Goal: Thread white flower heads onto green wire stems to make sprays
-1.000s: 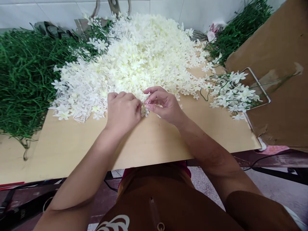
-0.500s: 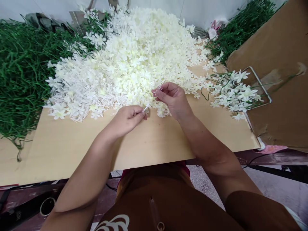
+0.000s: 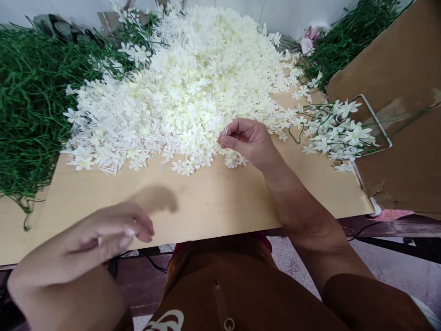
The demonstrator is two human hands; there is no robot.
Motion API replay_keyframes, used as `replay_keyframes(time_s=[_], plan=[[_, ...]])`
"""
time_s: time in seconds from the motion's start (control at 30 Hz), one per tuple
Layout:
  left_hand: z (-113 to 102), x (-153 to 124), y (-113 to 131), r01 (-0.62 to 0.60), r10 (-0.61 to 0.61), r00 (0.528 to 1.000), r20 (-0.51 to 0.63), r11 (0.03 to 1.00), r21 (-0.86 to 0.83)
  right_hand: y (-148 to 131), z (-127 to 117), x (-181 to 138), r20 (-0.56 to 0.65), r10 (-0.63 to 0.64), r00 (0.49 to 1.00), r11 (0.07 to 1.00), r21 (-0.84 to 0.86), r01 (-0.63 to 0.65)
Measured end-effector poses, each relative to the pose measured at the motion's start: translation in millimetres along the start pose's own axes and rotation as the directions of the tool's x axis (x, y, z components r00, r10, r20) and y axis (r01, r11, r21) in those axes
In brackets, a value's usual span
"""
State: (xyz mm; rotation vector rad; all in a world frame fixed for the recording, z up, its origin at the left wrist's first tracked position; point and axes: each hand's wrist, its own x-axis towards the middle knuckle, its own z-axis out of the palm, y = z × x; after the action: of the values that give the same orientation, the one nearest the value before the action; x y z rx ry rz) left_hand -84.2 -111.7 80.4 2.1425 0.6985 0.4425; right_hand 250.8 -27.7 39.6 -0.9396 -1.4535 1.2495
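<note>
– What has been changed since half a second ago?
– The left hand [image 3: 106,234] has been drawn back from the right hand [image 3: 246,140] and is now seen, blurred, above the near edge of the counter [image 3: 213,197].
– Is anything gripped by it?
– Its fingers are loosely bent toward the thumb; whether something is held cannot be told through the blur.
– And by the right hand?
– It has been kept in nearly the same spot, with thin white stems [image 3: 226,131] pinched between thumb and fingertips.
– Where are the flowers [image 3: 203,82] seen?
– They are heaped beyond the right hand; a few, earlier covered by the left hand, are now exposed to its left. Green stems [image 3: 31,110] are piled beyond the left hand, and a flower bunch [image 3: 341,133] is placed right of the right hand, beside the box [image 3: 396,92].
</note>
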Motion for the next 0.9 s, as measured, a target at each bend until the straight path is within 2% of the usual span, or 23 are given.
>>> replay_keyframes(time_s=[0.07, 0.13, 0.2, 0.27, 0.37, 0.47, 0.6, 0.77, 0.9], plan=[[3, -10, 3, 0.013, -0.003, 0.998, -0.063, 0.988, 0.153, -2, 1, -1, 0.075, 0.026, 0.997, 0.999, 0.035, -0.029], [9, -2, 3, 0.114, -0.069, 0.968, -0.242, 0.978, 0.175, -3, 2, -2, 0.140, 0.041, 0.989, 0.996, 0.066, -0.051], [18, 23, -1, 0.186, -0.143, 0.912, -0.385, 0.980, 0.076, -2, 5, -3, 0.185, 0.053, 0.981, 0.994, 0.086, -0.070], [28, 60, -9, 0.192, -0.174, 0.829, -0.531, 0.981, -0.022, 0, 9, -4, 0.216, 0.060, 0.975, 0.993, 0.088, -0.080], [45, 116, -22, 0.133, -0.181, 0.801, -0.571, 0.983, -0.125, 5, 12, -4, 0.261, 0.054, 0.964, 0.993, 0.090, -0.080], [59, 147, -36, 0.100, -0.195, 0.746, -0.637, 0.978, -0.182, 10, 13, -4, 0.303, 0.047, 0.952, 0.992, 0.094, -0.079], [69, 148, -48, 0.102, -0.254, 0.704, -0.663, 0.960, -0.259, 12, 11, -3, 0.270, 0.031, 0.962, 0.999, 0.011, -0.035], [74, 141, -47, 0.136, -0.292, 0.695, -0.657, 0.951, -0.279, 6, 13, -6, 0.095, -0.023, 0.995, 0.998, -0.059, 0.029], [74, 143, -39, 0.147, -0.357, 0.689, -0.630, 0.921, -0.361, 5, 20, -10, 0.027, -0.067, 0.997, 0.991, -0.116, 0.069]])
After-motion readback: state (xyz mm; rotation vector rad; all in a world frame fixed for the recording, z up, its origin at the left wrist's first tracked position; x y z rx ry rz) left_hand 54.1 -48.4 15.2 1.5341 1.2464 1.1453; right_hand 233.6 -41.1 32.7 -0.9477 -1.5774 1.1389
